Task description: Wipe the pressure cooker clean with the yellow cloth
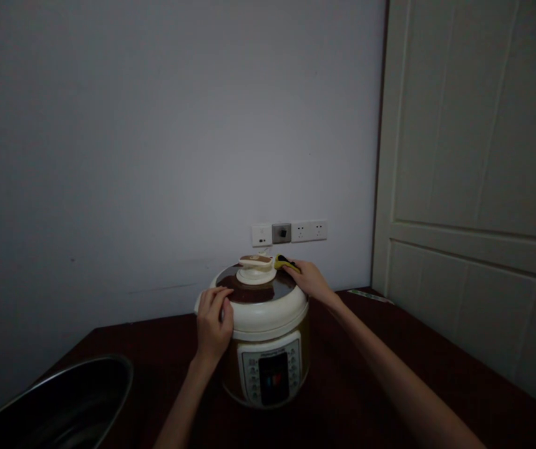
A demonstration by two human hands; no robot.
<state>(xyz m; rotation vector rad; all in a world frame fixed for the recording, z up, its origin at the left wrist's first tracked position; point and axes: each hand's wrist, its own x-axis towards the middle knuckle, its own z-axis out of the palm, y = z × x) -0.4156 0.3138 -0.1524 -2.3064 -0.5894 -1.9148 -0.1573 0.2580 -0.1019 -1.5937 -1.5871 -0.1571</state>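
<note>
A white and brown electric pressure cooker point(268, 318) stands upright on the dark red table, its control panel facing me. Its lid, with a white and tan handle point(255, 262) on top, is in place. At the cooker's left side my left hand point(214, 321) curls round the rim, fingertips on the lid's edge. My right hand point(312, 279) reaches over the right rear of the lid. Pinched in its fingers is a small yellow and black sponge point(287, 263), close beside the handle and against the lid. The fingers partly hide the sponge.
A large dark bowl-like pan point(62, 399) with a shiny rim is at the lower left. Behind the cooker, wall sockets point(309, 230) and a dark knob point(282, 232) sit on the wall. A thin strip point(369, 295) lies near the white panelled door point(473, 187).
</note>
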